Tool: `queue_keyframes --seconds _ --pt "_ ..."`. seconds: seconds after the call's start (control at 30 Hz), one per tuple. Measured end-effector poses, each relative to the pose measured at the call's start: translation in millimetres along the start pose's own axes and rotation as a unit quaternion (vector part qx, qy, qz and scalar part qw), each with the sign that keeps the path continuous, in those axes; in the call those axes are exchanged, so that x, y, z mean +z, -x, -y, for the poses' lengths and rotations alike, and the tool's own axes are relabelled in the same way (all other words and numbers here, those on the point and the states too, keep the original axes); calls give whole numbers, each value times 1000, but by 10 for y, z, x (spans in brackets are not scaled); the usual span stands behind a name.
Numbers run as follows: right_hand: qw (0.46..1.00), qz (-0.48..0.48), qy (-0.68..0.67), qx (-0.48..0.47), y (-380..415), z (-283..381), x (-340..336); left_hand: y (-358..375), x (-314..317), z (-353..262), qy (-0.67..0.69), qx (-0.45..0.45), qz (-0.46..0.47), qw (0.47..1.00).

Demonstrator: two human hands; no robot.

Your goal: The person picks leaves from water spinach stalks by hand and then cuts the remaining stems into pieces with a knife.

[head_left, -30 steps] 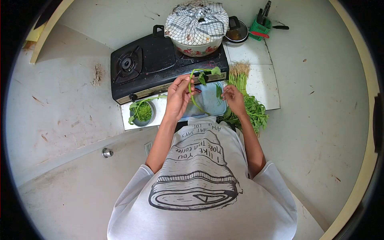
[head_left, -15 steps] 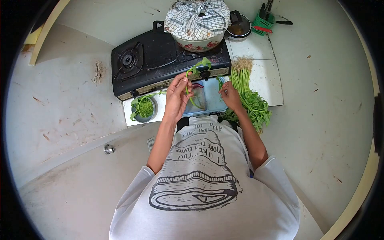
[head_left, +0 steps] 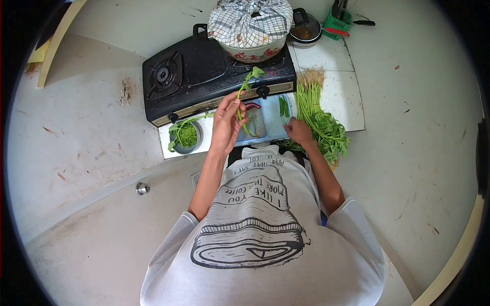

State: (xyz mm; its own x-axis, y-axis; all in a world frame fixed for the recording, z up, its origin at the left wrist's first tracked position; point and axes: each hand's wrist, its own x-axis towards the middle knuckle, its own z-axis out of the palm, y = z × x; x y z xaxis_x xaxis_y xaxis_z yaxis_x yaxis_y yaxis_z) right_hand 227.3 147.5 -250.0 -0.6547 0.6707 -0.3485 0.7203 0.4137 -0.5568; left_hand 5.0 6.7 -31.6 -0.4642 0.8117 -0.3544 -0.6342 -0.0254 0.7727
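Observation:
A leafy green stem (head_left: pixel 240 104) stands upright in my left hand (head_left: pixel 226 125), pinched between thumb and fingers, with its leaves above the stove's front edge. Below it lies a blue tray (head_left: pixel 274 131) with compartments. Inside the tray are a dark red chili (head_left: pixel 252 106) and some green pieces (head_left: pixel 284 107). My right hand (head_left: pixel 299 131) is closed, its fingers curled by the tray's right side; whatever they hold is hidden. Next to it rests a big bundle of leafy greens (head_left: pixel 326 130), roots pointing to the back.
A bowl (head_left: pixel 198 137) of small green bits, with a leafy stem over it, stands left. Behind are a black two-burner stove (head_left: pixel 199 74), a cloth-covered pot (head_left: pixel 255 53), a small pan (head_left: pixel 304 41) and a green basket (head_left: pixel 334 25) of utensils.
My right hand has moved slightly down and right, toward me, and its fingers have curled in, uncovering the green pieces in the tray. The stem in my left hand has tilted a little.

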Motion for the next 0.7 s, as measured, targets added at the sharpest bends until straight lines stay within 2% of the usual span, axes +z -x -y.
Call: queue_keyframes --seconds 0.03,0.13,0.23,0.33,0.5,0.7 --pt "999 -2 43 -1 30 124 -103 3 21 -8 -7 -1 0 1000" --pt "998 -47 -8 -32 129 544 -505 18 85 -44 -23 -3 8 1000" --pt "969 -109 -191 -114 135 832 -715 25 134 -58 -29 -5 28 999" --pt "926 -101 -344 -119 214 1204 -1007 16 181 -13 -50 -7 41 998" --pt "894 -175 -370 -182 349 1691 -1440 1 254 50 -34 -28 73 996" --pt "890 -217 -331 -227 357 1760 -1486 -30 272 91 -57 -32 88 994"
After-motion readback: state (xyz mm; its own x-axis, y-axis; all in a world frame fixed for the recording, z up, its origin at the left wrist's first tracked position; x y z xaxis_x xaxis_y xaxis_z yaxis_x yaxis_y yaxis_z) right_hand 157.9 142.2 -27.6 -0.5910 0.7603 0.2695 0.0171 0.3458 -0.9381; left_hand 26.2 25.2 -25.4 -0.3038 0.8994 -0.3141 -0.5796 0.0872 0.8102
